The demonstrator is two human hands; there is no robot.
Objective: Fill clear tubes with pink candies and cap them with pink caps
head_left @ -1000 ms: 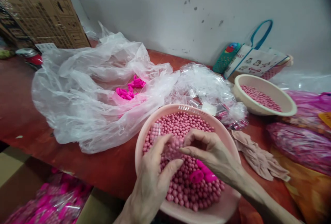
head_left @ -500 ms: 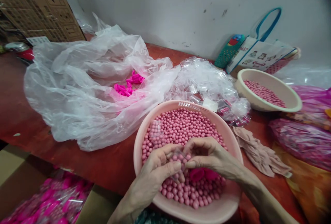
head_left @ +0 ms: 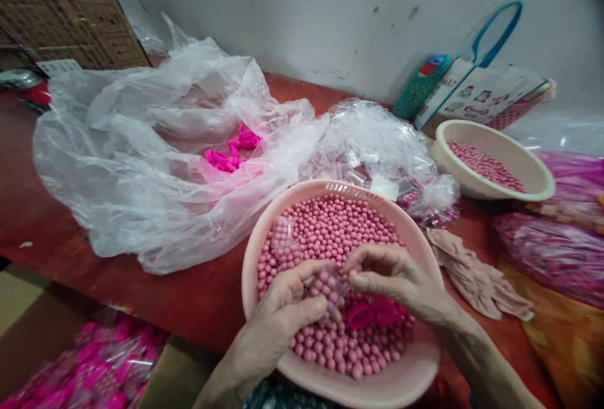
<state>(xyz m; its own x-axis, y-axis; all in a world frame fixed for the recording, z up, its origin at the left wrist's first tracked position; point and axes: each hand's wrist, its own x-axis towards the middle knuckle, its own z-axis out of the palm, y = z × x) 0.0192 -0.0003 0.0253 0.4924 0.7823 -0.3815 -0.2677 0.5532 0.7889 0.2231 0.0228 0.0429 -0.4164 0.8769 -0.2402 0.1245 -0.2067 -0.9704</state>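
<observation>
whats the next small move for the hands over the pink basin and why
Probably drop the pinched beads into the small clear bag. The left hand holds that bag over the pink basin, partly filled with pink beads, and the right hand has its fingertips bunched right at the bag's mouth. Whether the bag is nearly full is hard to tell.

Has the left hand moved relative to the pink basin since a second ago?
Yes. The left hand has dropped from above the beads toward the near rim of the pink basin, closing with the right hand on a small clear bag.
</observation>
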